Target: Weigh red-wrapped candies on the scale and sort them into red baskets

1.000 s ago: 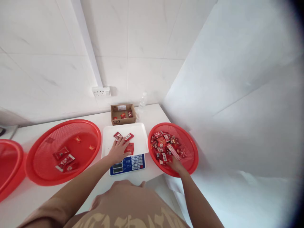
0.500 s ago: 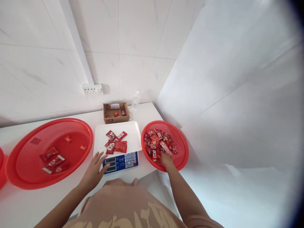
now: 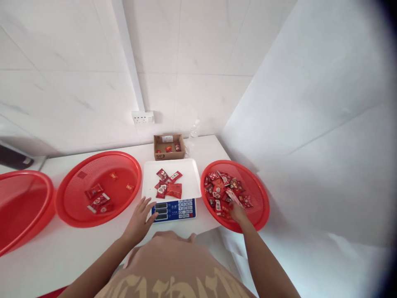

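Observation:
My left hand is open, its fingers spread by the left edge of the digital scale. Nothing is in it. Several red candy packets lie on the scale's white tray. To the right, my right hand reaches into a red mesh basket among many small red packets. A long pink-and-white packet lies right at its fingers. The fingertips are mostly hidden, and I cannot tell whether they grip anything.
Left of the scale is a larger red basket with a few packets in it. Another red basket stands beyond it. Behind the scale are a small cardboard box with some packets and a clear plastic bottle. A wall socket is above.
The view has swung to the left, so everything sits further right and more of the far-left basket shows. My right hand stays in the right basket; my left hand stays by the scale.

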Tool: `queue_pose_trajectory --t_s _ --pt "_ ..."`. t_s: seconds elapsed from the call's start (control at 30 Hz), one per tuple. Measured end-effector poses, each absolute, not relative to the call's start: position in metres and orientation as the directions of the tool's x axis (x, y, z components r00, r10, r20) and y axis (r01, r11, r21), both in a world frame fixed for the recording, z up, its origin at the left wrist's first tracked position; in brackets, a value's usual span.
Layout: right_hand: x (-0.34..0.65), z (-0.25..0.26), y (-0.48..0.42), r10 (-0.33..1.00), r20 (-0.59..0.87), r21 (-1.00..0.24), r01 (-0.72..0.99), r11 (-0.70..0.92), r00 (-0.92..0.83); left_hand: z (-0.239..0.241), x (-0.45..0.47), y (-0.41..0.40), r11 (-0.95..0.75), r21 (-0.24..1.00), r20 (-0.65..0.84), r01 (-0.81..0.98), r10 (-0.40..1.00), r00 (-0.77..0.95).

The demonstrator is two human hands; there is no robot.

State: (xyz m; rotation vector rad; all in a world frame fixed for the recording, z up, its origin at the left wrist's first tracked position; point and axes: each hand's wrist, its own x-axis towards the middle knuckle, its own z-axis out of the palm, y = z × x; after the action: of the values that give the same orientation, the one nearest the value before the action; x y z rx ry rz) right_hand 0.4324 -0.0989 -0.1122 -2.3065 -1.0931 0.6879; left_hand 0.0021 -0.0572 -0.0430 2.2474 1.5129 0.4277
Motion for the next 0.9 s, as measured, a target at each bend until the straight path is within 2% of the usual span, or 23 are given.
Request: queue_pose_trajectory --t_s 0.1,0.3,0.37,0.47,0.57,0.63,0.77,0.9 --pt "0.433 -0.101 -0.095 0.763 -0.291 -0.571 0.535 -0.623 0.577 -0.038 0.001 -0.059 -0.317 0.486 0.004 0.814 0.933 0.361" --pt "0.394 -0.051 -0.076 0.827 -0.199 -0.725 0.489 -0.485 0.525 -0.026 0.004 -0.063 -0.253 0.563 -0.060 0.787 0.937 0.344" --pt "0.362 -0.029 -0.072 0.870 -0.226 -0.799 0.427 -0.423 0.438 -0.018 0.012 -0.066 -0.202 0.626 -0.115 0.753 0.931 0.346" --pt "0.304 0.000 -0.073 0.946 -0.273 -0.881 0.351 -0.319 0.175 -0.003 0.030 -0.068 -0.061 0.746 -0.262 0.663 0.889 0.376" --pt "0.253 0.019 -0.080 0.931 -0.338 -0.914 0.284 -0.291 -0.135 0.010 0.048 -0.069 0.098 0.862 -0.364 0.497 0.802 0.473" --pt "0.233 0.026 -0.084 0.915 -0.300 -0.930 0.296 -0.218 -0.270 0.015 0.056 -0.069 0.182 0.900 -0.380 0.395 0.771 0.511" --pt "0.227 0.031 -0.086 0.907 -0.248 -0.904 0.417 -0.092 -0.339 0.018 0.060 -0.065 0.287 0.898 -0.421 0.333 0.779 0.465" --pt "0.236 0.034 -0.083 0.902 -0.280 -0.887 0.448 -0.112 -0.329 0.022 0.060 -0.061 0.340 0.889 -0.446 0.307 0.797 0.409"
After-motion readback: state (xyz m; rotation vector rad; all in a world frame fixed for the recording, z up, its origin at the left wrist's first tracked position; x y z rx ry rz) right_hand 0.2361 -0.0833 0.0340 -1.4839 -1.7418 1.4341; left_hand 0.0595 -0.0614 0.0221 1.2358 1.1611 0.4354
